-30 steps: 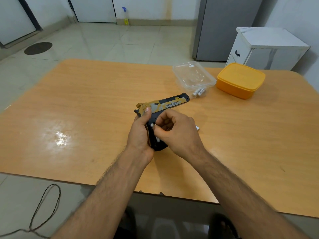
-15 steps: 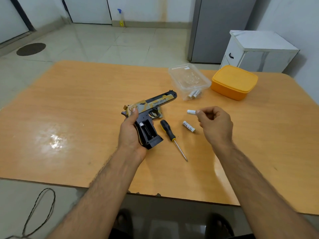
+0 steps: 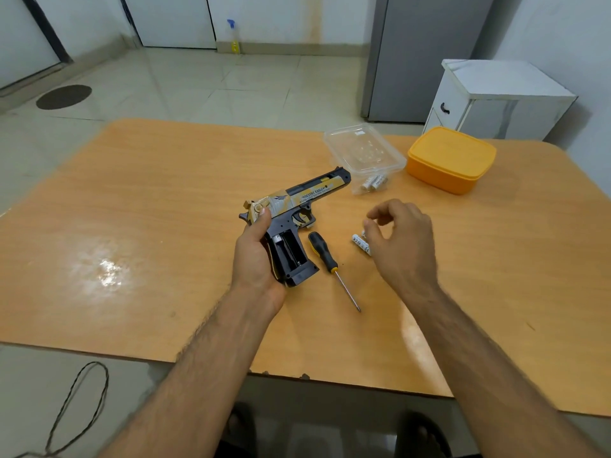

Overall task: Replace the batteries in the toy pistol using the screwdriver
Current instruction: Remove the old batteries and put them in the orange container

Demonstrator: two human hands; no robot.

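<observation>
Meanwhile left hand (image 3: 254, 256) gripped toy pistol (image 3: 297, 213), emptied grip bay facing up, barrel pointing away-right. Right hand (image 3: 401, 241) hovered, fingers loosely curled, over loose batteries (image 3: 360, 243) just right of screwdriver (image 3: 325, 259); contact unclear, possibly none.

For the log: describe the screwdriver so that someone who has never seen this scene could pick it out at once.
Start at the wooden table and find the toy pistol gripped in the left hand near its middle. Just right of the pistol's grip, the screwdriver lies flat, its thin metal shaft pointing toward the near edge. Its black and yellow handle separates it from the white batteries further right.
</observation>
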